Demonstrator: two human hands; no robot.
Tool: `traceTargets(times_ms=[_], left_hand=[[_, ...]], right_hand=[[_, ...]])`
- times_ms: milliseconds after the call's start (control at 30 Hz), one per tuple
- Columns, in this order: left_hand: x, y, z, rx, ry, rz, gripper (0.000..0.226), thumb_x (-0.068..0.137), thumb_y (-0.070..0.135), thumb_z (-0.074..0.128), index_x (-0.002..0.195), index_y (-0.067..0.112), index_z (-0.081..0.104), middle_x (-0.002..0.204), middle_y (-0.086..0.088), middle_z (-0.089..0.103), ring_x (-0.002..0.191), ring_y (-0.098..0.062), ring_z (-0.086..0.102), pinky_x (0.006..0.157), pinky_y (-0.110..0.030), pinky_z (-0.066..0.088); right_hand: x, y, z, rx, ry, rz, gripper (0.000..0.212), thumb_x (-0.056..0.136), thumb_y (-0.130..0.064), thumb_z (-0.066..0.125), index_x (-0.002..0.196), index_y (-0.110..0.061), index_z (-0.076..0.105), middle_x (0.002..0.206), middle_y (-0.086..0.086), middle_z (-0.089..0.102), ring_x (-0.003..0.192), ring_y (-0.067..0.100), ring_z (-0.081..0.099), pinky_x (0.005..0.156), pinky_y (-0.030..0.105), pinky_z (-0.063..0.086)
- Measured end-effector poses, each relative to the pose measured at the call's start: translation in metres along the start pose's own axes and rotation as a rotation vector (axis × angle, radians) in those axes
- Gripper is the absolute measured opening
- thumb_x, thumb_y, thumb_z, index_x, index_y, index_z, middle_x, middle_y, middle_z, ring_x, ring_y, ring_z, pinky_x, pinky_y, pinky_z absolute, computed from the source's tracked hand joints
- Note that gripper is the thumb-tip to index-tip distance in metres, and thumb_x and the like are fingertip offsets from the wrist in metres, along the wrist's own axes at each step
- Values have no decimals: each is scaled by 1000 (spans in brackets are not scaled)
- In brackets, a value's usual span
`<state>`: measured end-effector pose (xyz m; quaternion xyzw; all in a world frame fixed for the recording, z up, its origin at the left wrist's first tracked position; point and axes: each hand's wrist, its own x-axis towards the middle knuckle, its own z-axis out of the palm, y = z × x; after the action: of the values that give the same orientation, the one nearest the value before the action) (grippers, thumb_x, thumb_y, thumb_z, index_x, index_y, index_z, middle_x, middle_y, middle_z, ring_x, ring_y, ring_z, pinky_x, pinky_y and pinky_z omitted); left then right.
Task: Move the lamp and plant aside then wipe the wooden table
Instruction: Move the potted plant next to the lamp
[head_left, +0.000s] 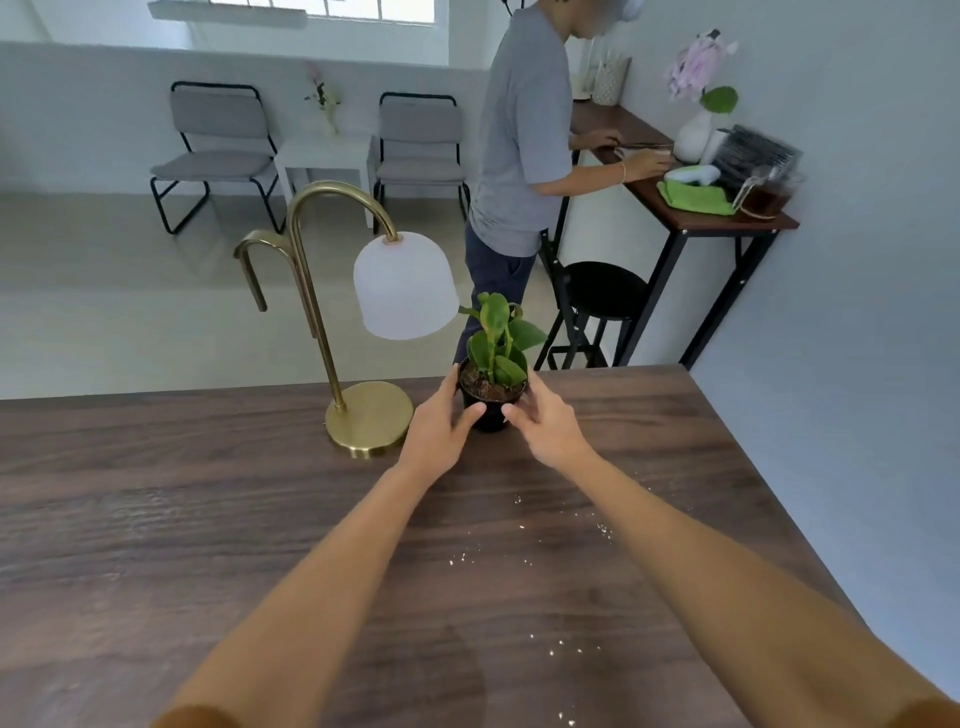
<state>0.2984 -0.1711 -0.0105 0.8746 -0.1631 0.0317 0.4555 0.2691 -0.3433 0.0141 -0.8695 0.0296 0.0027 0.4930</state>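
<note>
A small green plant (496, 343) in a black pot (491, 402) stands near the far edge of the dark wooden table (208, 519). My left hand (441, 423) cups the pot's left side and my right hand (545, 418) cups its right side, fingers wrapped around it. Just left of the pot stands a brass lamp (366, 415) with a round base, a curved neck and a white bell shade (402, 286). Pale crumbs (519, 545) are scattered on the table in front of the pot and to the right.
A person in a grey shirt (524, 135) stands beyond the table at a narrow side table (727, 221) holding a green cloth (693, 197), a spray bottle and a vase. A black stool (597, 291) sits beneath it. Two chairs line the back wall. The wall runs along the right.
</note>
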Motion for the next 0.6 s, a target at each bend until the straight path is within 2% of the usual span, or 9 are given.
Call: traceTargets(times_ms=[167, 267, 400, 600], left_hand=[[-3, 9, -1, 71, -38, -47, 73, 93, 33, 54, 151, 15, 14, 141, -7, 51, 129, -24, 48, 103, -35, 39], [-18, 21, -6, 137, -39, -64, 77, 92, 24, 57, 151, 9, 10, 152, -11, 36, 140, -25, 33, 110, -33, 28], [-57, 37, -21, 191, -48, -94, 77, 94, 27, 53, 152, 9, 6, 156, -11, 25, 143, -24, 25, 115, -35, 22], [-143, 52, -52, 268, -24, -107, 68, 96, 36, 45, 151, 10, 14, 156, -12, 26, 144, -24, 23, 117, -40, 22]], right_hand=[[-5, -8, -9, -83, -82, 55, 80, 96, -27, 60, 158, -23, 8, 152, 5, 45, 141, 21, 41, 116, 42, 34], [-26, -15, -22, -88, -110, 78, 83, 97, -22, 59, 158, -20, 3, 158, 9, 33, 144, 25, 35, 117, 42, 32], [-64, -13, -48, -175, -116, 61, 80, 97, -21, 59, 157, -14, 7, 161, 10, 27, 145, 25, 33, 118, 42, 31], [-157, -5, -100, -195, -91, 34, 71, 99, -23, 56, 156, -12, 16, 159, 8, 33, 144, 22, 36, 113, 31, 30]])
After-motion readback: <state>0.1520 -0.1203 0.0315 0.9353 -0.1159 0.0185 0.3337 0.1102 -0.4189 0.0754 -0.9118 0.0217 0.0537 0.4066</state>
